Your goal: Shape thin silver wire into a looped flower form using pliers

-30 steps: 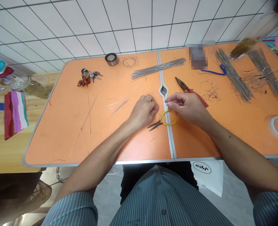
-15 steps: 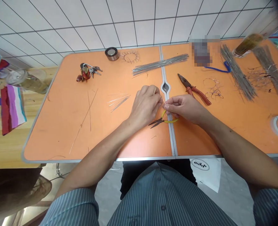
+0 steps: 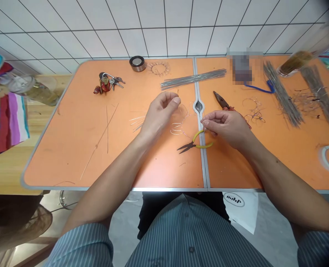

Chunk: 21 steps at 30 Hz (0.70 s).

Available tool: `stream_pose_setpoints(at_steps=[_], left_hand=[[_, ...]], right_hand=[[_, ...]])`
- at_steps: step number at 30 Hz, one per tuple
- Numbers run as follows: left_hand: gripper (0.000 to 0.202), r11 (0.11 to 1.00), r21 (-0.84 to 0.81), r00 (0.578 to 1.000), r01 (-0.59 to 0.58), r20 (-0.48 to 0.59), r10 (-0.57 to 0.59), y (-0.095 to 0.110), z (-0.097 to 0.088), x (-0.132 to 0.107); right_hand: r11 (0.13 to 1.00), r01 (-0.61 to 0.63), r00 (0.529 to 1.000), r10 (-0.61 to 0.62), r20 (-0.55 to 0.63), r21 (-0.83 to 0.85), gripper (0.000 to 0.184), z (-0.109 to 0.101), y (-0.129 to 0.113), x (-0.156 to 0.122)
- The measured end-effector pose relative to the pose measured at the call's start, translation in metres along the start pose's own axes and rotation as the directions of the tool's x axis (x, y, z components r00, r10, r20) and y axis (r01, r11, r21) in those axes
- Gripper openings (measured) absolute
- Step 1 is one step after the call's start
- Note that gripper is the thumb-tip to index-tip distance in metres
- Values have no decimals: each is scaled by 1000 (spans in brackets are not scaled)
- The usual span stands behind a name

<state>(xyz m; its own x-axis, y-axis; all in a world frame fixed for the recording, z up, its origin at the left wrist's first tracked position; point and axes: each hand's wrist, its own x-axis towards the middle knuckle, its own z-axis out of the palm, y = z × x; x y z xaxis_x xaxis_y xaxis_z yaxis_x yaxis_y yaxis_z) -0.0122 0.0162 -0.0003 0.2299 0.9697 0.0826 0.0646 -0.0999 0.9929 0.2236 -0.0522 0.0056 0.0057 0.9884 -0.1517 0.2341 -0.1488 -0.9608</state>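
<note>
My left hand [image 3: 159, 114] is closed, thumb and forefinger pinched at the top of a thin wire ring [image 3: 183, 124] with fine loops on its side. The ring hangs below and right of the fingertips. To its right, my right hand [image 3: 225, 126] is closed in a pinch; a short thin piece of wire [image 3: 204, 128] shows at its fingertips. Between and below the hands lie small yellow-handled pliers [image 3: 191, 145], jaws apart. Red-handled pliers [image 3: 221, 100] lie behind my right hand, which covers part of their handles. Several cut wires [image 3: 137, 120] lie beside my left hand.
A bundle of straight wires [image 3: 193, 79] lies across the table's seam. Behind it are a tape roll [image 3: 137, 63] and another wire ring [image 3: 158, 68]. Keys [image 3: 108, 82] are at left. Darker wire bundles [image 3: 282, 94] and wire tangles [image 3: 255, 111] lie at right.
My hands have moved apart. The left has turned and shifted left and up, bringing the wire ring into view; the right remains pinched near the seam. The camera view has shifted slightly.
</note>
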Motion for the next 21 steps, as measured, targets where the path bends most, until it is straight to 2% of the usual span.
stream_pose_setpoints(at_steps=[3, 7, 13, 21], left_hand=[[35, 967, -174, 979, 189, 108, -172, -3, 1, 0], [39, 913, -270, 945, 306, 201, -257, -2, 6, -3], [42, 890, -273, 915, 365, 283, -288, 6, 8, -7], [41, 894, -250, 909, 371, 292, -296, 7, 7, -7]], right_hand=[[1000, 30, 999, -30, -24, -5, 20, 1, 1, 1], [998, 66, 997, -67, -48, -25, 19, 0, 3, 2], [993, 109, 993, -111, -38, -40, 18, 1, 5, 2], [995, 99, 994, -99, -35, -19, 21, 3, 4, 0]])
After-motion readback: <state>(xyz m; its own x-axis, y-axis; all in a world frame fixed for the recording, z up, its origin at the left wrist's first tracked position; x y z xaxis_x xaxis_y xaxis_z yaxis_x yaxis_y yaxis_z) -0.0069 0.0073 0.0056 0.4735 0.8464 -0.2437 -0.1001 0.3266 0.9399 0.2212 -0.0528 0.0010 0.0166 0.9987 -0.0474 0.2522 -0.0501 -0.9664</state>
